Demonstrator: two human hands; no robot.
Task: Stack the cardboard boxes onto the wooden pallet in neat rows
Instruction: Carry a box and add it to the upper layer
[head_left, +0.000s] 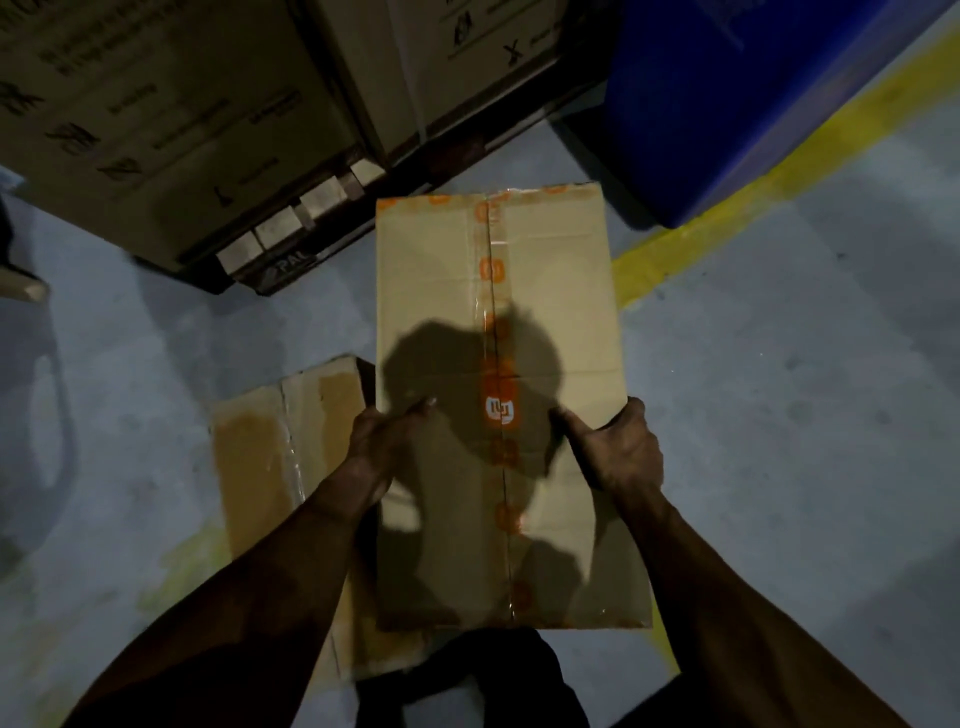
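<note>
A long cardboard box (545, 291), sealed with clear tape bearing orange logos, is held above the floor in front of me. My left hand (382, 441) grips its left edge, thumb on top. My right hand (618, 447) grips its right edge, thumb on top as well. Beyond the box stands the wooden pallet (291, 239), loaded with large printed cardboard boxes (171, 114). A second, stained cardboard box (270, 457) lies on the floor to the left, partly hidden under the held box and my left forearm.
A blue container (737, 98) stands at the upper right beside a yellow floor line (727, 223). Grey concrete floor (779, 415) spreads to the right and left. My dark trousers show at the bottom edge.
</note>
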